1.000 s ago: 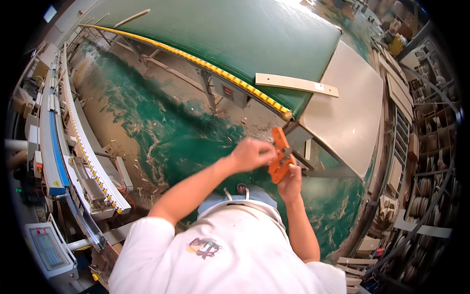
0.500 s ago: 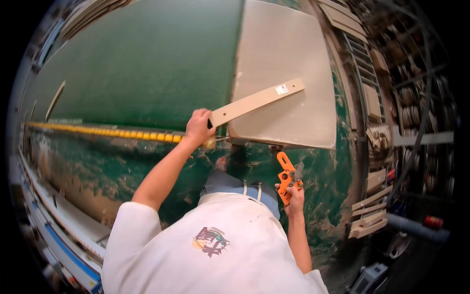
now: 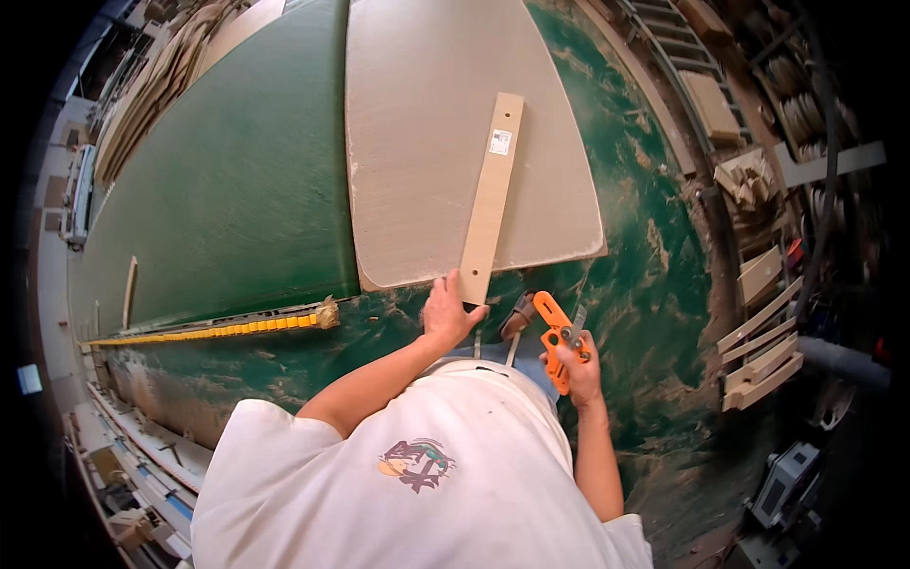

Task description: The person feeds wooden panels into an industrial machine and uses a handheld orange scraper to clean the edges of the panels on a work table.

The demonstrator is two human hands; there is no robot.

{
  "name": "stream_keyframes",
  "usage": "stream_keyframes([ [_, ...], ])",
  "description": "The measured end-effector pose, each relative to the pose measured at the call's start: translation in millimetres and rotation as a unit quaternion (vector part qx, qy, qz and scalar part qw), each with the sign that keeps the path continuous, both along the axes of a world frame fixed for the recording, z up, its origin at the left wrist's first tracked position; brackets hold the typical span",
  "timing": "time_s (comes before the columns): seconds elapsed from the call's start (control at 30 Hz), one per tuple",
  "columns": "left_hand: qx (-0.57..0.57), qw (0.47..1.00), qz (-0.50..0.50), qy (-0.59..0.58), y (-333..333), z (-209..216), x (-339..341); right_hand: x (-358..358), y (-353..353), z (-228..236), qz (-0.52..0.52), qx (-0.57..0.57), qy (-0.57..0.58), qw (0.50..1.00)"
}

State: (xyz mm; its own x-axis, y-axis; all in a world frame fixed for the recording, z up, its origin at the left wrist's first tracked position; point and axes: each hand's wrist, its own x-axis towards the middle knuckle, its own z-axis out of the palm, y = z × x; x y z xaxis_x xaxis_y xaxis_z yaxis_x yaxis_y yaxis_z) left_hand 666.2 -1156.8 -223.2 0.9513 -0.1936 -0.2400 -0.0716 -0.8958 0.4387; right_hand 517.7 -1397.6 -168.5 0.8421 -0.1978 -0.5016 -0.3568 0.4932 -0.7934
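Observation:
My left hand [image 3: 449, 311] grips the near end of a long pale wooden strip [image 3: 491, 204], its fingers on the left edge and its thumb at the end. The strip has a hole near each end and a white label toward the far end. It reaches away over a beige board [image 3: 436, 142]; whether it rests on the board I cannot tell. Close to my waist, my right hand [image 3: 580, 368] is closed around a flat orange hand tool [image 3: 548, 311] with round dark knobs and a greyish piece sticking out at its side.
A green surface [image 3: 237, 171] lies left of the board, with a row of yellow rollers [image 3: 237, 328] along its near edge. Sawdust streaks the green floor [image 3: 645, 275]. Wooden offcuts [image 3: 758, 351] and a roller track [image 3: 668, 38] stand at right. Stacked boards [image 3: 156, 95] lie far left.
The wooden strip has swung from slanting rightward to pointing mostly away from me, as my left hand moved right and nearer. My view has turned. The orange tool stays in my right hand.

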Motion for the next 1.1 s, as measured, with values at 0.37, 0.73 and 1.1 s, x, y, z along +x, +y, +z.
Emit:
stream_keyframes([
  [0.37, -0.088, 0.973, -0.16, -0.144, -74.5, -23.9, 105.7, -5.4, -5.2, -42.0, 0.084, -0.334, 0.182, 0.921],
  [0.73, -0.049, 0.939, -0.217, -0.262, -181.1, -72.9, 225.1, 45.2, 43.4, -34.4, 0.118, -0.385, 0.245, 0.882],
  [1.1, -0.034, 0.948, -0.193, -0.25, -182.2, -77.4, 225.0, 46.8, 47.2, -32.5, 0.16, -0.439, 0.261, 0.845],
])
